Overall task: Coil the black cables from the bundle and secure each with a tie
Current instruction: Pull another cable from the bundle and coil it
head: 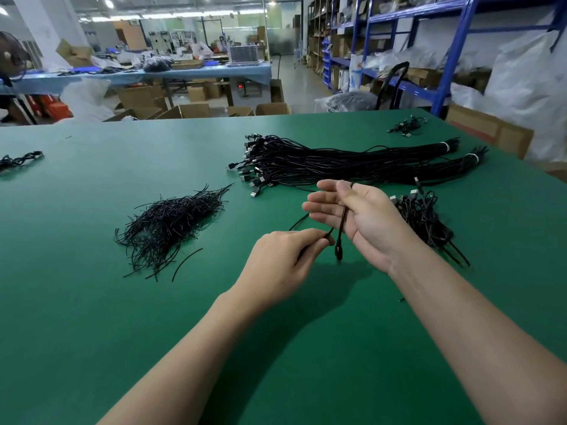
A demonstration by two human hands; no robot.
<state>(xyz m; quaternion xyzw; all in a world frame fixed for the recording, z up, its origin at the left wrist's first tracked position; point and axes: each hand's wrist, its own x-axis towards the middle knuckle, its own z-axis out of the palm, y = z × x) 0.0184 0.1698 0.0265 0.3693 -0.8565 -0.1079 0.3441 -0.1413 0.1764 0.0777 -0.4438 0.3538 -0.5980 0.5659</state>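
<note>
One black cable (342,222) lies across the upturned palm of the right hand (365,219), whose fingers are straight. The cable's plug end hangs below the palm, above the green table (92,302). We cannot tell whether the thumb pins it. The left hand (282,262), at 8 o'clock from the right one, pinches the same cable between thumb and forefinger. How the cable bends inside that pinch is hidden from us, and a short length pokes out beyond the fingers.

At 12 o'clock from the hands lies the bundle (337,161), two long sheaves with USB plugs fanned at the near end and a white band (445,146) round each far end. At 3 o'clock a heap of coiled cables (426,219) sits partly behind the right wrist. At 9 o'clock we see the ties (171,225), a loose black pile with a few strays beside it.

At 1 o'clock, near the far table edge, is a small tangle of leads (406,125). Another tangle (18,159) at 10 o'clock is cut off by the frame. A red lit display (240,86) under the far bench is too blurred to read.
</note>
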